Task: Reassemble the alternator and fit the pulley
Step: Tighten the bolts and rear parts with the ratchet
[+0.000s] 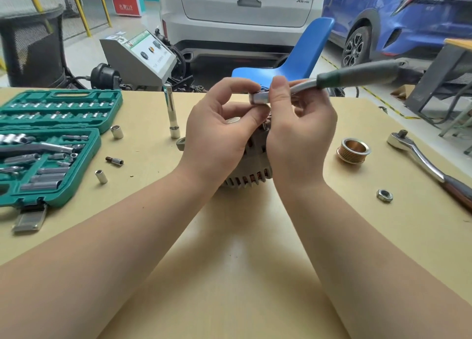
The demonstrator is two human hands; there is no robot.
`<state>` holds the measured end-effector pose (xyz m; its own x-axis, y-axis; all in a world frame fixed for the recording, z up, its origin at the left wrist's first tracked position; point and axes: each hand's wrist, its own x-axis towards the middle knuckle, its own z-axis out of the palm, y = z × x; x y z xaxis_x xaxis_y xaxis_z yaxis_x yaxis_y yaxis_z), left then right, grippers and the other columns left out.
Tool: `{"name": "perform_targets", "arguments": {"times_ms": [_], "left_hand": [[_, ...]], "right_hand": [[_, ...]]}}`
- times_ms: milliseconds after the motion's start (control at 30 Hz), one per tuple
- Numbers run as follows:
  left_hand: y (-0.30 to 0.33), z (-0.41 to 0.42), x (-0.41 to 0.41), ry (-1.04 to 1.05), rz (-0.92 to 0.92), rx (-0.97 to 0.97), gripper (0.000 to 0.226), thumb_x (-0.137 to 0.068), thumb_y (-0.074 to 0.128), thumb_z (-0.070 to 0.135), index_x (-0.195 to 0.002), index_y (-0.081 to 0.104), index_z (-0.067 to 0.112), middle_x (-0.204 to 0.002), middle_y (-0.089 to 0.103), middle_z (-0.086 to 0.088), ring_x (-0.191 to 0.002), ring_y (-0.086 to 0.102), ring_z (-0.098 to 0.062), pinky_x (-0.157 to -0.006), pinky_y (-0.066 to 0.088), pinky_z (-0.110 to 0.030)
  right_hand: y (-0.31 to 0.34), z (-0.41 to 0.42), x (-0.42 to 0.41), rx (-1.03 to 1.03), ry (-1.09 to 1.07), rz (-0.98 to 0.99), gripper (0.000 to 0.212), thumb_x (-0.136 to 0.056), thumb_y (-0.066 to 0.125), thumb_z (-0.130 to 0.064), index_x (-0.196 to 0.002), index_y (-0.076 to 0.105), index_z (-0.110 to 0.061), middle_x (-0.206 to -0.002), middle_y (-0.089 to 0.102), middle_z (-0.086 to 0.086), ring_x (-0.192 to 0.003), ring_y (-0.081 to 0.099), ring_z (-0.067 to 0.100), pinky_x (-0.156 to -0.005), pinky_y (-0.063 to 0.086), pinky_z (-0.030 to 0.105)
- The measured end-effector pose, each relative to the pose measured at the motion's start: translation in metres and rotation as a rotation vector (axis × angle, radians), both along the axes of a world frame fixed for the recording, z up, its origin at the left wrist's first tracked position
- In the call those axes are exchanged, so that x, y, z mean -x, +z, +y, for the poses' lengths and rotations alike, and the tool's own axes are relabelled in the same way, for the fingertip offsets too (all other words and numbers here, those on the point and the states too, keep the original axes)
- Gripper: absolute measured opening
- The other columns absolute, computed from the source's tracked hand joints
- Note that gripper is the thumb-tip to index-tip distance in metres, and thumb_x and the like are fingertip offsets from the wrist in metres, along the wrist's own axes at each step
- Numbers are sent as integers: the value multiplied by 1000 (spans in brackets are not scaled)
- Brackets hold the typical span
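The grey alternator (251, 171) stands on the tan table, mostly hidden behind both hands. A small ratchet with a green handle (357, 77) hovers over its top, its chrome head (258, 99) above a bolt. My left hand (219, 134) pinches the ratchet head from the left. My right hand (298, 132) pinches the ratchet's neck with thumb and fingers. The copper-coloured pulley (353, 150) lies on the table to the right, apart from the alternator. Its nut (384, 195) lies nearer the front right.
An open green socket set (51, 144) fills the left side, with loose sockets (117, 131) and a tall deep socket (171, 111) standing beside it. A large chrome ratchet (424, 162) lies at the right edge. Beyond the table are a blue chair (304, 55) and parked cars.
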<state>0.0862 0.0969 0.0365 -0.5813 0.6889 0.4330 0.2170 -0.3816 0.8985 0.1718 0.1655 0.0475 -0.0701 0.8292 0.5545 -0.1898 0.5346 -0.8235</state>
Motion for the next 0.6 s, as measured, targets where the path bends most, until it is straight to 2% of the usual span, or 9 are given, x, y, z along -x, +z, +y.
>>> {"name": "perform_targets", "arguments": {"times_ms": [67, 100, 200, 267, 333, 433, 500, 567, 600], "left_hand": [[0, 0, 0, -11, -8, -4, 21, -95, 82, 19, -113, 71, 21, -92, 84, -3, -70, 77, -18, -63, 58, -32], [0, 0, -1, 0, -2, 5, 22, -94, 84, 19, -113, 71, 21, -91, 84, -2, -71, 78, -18, -62, 58, -31], [3, 1, 0, 29, 24, 49, 27, -93, 86, 16, -114, 70, 19, -89, 84, 2, -77, 80, -18, -64, 59, -29], [5, 2, 2, 12, 25, 63, 27, -94, 83, 13, -117, 69, 16, -90, 84, 2, -78, 81, -17, -64, 59, -26], [6, 0, 3, -2, 27, 65, 28, -95, 82, 12, -120, 69, 17, -92, 84, 2, -80, 81, -17, -65, 59, -24], [5, 0, 2, 10, 42, 63, 29, -95, 82, 14, -120, 70, 23, -95, 84, 2, -81, 80, -15, -65, 58, -25], [4, 0, 1, 11, 39, 57, 28, -96, 82, 14, -118, 71, 25, -97, 83, 0, -78, 79, -15, -64, 58, -28], [3, -1, 0, -13, 2, 44, 24, -97, 81, 14, -117, 70, 20, -95, 83, -4, -75, 79, -25, -62, 62, -39], [3, -1, 1, -20, -14, 39, 22, -97, 81, 14, -115, 69, 19, -94, 83, -6, -73, 78, -29, -61, 64, -45]], "right_hand": [[-4, -4, 2, -59, -68, 2, 16, -98, 69, -33, -82, 66, -30, -77, 71, -15, -80, 67, 4, -79, 48, 18], [-3, -1, 2, -37, -33, 0, 17, -98, 69, -33, -82, 66, -30, -77, 73, -14, -80, 69, 6, -80, 50, 22], [7, 17, -1, 172, 267, 24, 22, -100, 66, -27, -82, 72, -19, -80, 76, -2, -82, 73, 20, -81, 59, 39], [12, 29, -6, 372, 508, 58, 28, -102, 62, -26, -82, 76, -12, -85, 76, 9, -83, 73, 25, -79, 60, 40], [12, 34, -10, 430, 588, 16, 30, -104, 61, -28, -85, 77, -10, -90, 76, 13, -87, 73, 27, -80, 61, 40], [5, 28, -4, 308, 455, 56, 24, -104, 62, -26, -90, 75, -11, -89, 77, 8, -86, 74, 24, -79, 60, 40], [1, 16, 0, 105, 206, 10, 18, -102, 65, -28, -91, 71, -16, -84, 77, -4, -85, 73, 18, -84, 58, 39], [-2, 5, 3, -121, -38, -79, 14, -100, 66, -31, -89, 66, -22, -83, 73, -8, -87, 70, 12, -88, 54, 35], [-3, 1, 3, -195, -85, -102, 12, -99, 67, -30, -89, 64, -24, -85, 72, -7, -88, 70, 14, -90, 54, 38]]}}
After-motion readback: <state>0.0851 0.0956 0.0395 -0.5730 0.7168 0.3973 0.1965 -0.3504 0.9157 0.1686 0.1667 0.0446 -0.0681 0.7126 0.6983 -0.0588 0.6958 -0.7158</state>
